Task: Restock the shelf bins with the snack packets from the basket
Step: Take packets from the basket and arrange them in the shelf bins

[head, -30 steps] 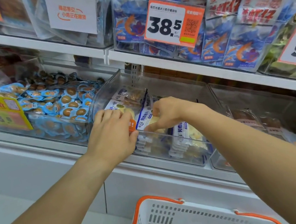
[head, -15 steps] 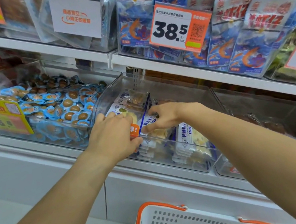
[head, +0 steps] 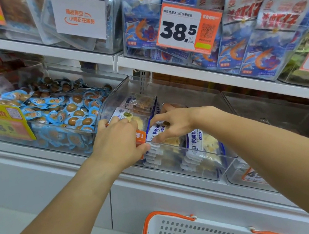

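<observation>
Both hands are working in the bin [head: 209, 175] — left hand [head: 119, 144] gripping its front rim, right hand [head: 173, 124] pinching a packet [head: 155, 133]

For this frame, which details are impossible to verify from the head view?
- Basket contents: cut off by the bottom edge; how many packets remain cannot be told.
- Left hand grip: seen from the back, its fingertips hidden behind the clear bin's front wall and orange tag.
- Packets under the right hand: covered by the hand.
- Right-hand bin: glare and blur hide its contents.
</observation>
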A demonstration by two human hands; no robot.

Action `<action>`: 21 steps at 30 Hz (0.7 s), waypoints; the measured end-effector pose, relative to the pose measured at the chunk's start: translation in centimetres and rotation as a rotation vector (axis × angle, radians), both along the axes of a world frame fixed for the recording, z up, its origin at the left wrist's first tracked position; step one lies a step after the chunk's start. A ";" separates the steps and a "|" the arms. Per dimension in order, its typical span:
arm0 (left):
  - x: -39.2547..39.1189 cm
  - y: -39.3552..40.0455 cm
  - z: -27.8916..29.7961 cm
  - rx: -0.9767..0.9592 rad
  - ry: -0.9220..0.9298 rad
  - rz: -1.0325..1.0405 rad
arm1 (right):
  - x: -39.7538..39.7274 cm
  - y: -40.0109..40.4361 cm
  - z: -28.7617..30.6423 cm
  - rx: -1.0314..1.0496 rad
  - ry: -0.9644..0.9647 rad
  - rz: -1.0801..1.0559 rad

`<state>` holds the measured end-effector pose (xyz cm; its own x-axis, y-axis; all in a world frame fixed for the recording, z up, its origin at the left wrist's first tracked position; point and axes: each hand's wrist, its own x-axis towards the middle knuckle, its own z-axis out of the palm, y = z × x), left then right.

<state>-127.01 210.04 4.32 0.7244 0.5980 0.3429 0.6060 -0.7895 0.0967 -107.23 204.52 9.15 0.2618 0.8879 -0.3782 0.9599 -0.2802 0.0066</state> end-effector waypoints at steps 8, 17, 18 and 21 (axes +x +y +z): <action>0.0 -0.1 0.1 -0.012 -0.006 -0.001 | 0.4 -1.4 -0.3 0.230 0.113 0.090; 0.0 -0.1 0.2 -0.022 0.021 0.002 | 1.0 -3.4 -2.1 0.349 0.010 0.028; 0.0 -0.1 0.2 -0.025 0.018 0.002 | 0.9 -3.6 -2.1 0.387 0.021 0.029; -0.2 -0.2 -0.1 -0.027 -0.012 -0.009 | -0.1 -5.3 -1.7 0.609 0.085 0.003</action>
